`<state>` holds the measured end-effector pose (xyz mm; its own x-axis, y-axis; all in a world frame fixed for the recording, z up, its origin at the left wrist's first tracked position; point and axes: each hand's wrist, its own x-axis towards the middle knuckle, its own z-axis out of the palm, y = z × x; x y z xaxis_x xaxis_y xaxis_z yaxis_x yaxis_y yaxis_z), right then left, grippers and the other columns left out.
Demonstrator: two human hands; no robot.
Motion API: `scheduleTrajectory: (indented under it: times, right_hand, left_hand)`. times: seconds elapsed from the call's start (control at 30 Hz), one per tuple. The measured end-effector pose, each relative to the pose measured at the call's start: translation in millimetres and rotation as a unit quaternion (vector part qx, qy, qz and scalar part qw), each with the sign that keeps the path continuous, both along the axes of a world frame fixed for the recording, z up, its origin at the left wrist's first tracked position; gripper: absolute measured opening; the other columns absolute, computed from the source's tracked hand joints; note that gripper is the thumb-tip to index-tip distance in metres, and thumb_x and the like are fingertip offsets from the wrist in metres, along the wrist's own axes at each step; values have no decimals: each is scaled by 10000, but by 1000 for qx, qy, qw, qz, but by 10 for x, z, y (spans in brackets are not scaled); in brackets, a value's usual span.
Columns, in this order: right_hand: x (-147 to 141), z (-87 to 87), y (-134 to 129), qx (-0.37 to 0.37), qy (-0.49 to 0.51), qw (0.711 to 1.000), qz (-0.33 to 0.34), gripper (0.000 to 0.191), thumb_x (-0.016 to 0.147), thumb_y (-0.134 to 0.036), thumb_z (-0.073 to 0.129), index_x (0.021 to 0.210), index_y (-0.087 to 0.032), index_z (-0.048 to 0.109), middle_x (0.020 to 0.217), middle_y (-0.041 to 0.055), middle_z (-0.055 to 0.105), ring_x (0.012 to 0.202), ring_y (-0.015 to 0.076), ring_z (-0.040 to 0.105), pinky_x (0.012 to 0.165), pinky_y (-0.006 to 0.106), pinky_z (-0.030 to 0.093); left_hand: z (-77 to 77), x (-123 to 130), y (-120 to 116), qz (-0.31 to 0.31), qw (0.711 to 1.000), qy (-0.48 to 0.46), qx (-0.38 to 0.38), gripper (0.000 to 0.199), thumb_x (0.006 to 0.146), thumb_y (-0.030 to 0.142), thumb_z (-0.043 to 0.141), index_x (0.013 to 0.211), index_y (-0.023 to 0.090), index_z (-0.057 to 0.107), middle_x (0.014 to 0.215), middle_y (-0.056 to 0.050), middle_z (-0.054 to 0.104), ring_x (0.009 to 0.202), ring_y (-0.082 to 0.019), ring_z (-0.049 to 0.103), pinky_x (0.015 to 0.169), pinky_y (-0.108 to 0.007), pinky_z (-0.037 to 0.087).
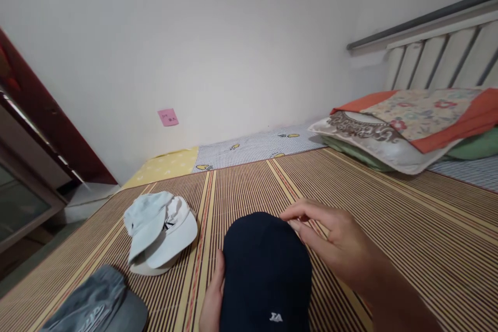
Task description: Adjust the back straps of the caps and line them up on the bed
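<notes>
A navy baseball cap [266,264] with small white embroidered letters is held up in front of me, at the bottom middle of the head view. My left hand [213,293] grips its left side; the thumb shows along the edge and the other fingers are hidden behind the cap. At the cap's upper right edge, my right hand [334,244] pinches the fabric between thumb and index finger. To the left, a pale blue cap [150,218] lies stacked with a white cap [177,238]. A grey cap [101,301] with raised lettering rests nearer, at the bottom left.
A striped bamboo mat [241,187] covers the bed. Pillows with an orange floral cover [424,114] lie at the back right, below a white radiator [439,57] and grey pipe. A pink note [168,117] is on the wall. A cabinet [23,192] stands at the left.
</notes>
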<state>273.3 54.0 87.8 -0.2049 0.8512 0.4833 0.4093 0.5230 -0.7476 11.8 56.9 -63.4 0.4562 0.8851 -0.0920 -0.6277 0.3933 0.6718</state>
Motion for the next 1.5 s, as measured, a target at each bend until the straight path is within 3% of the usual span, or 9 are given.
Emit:
scheduleTrajectory:
  times: [0.13,0.27,0.5,0.73,0.87,1.5]
  right_hand:
    - [-11,-74,66,-5,-77,997,3,253,905,-164,525,1044,-259,714,1101,47,739,1070,232,671,982,414,484]
    - [-37,-141,114,4,-109,994,-2,291,839,-142,572,1040,-271,738,1098,50,755,1065,260,678,988,449,481]
    - [-80,-146,111,-17,-146,989,1,338,804,-117,577,1062,-271,732,1132,40,747,1092,260,672,1015,455,461]
    - [-113,-117,93,-27,-142,990,8,369,752,-36,529,991,-256,704,1039,23,734,991,223,676,921,383,491]
    - [-119,-90,91,-35,-131,991,9,390,719,5,498,948,-248,687,959,15,721,895,199,669,823,338,501]
    - [-48,-99,78,-38,-113,993,8,366,716,11,515,940,-245,649,882,-22,687,821,151,641,755,282,490]
  left_hand:
    - [68,32,-51,3,1000,8,-4,572,967,535,518,1459,245,498,1562,-122,478,1409,-330,455,1153,-596,367]
    - [177,129,-136,-5,1000,7,-12,460,964,464,578,1367,244,563,1458,-127,546,1245,-299,577,1038,-559,487]
    - [297,224,-224,-6,1000,2,-22,630,958,592,507,1484,249,452,1525,-143,492,1320,-335,532,1097,-613,419]
    - [383,263,-229,-8,999,-12,-39,394,963,415,595,1314,236,593,1394,-116,584,1177,-274,608,981,-512,529]
    - [421,288,-236,-6,999,-20,-47,395,963,406,598,1314,225,591,1388,-117,585,1168,-273,612,974,-512,532]
    - [499,290,-232,14,995,-72,-73,368,961,389,605,1285,214,606,1355,-112,604,1136,-261,625,954,-497,545]
